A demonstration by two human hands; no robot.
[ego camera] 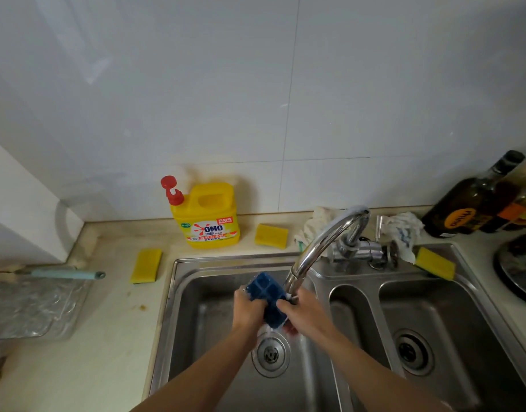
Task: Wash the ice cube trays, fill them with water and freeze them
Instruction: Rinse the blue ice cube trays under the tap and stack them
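A blue ice cube tray (pixel 267 295) is held tilted over the left basin of the steel sink (pixel 178 295), right beneath the spout of the curved chrome tap (pixel 321 242). My left hand (pixel 248 312) grips its left edge. My right hand (pixel 304 313) holds its right side, fingers curled round the edge next to the spout. Water runs off the tray's lower end toward the drain (pixel 270 353). Something reddish shows below my right hand; I cannot tell what it is.
A yellow detergent jug (pixel 208 217) stands at the wall. Yellow sponges lie on the counter (pixel 146 265), behind the sink (pixel 271 235) and on its rim (pixel 435 263). A clear tray (pixel 32 307) sits left, dark bottles (pixel 476 200) right, rags (pixel 401 230) behind the tap.
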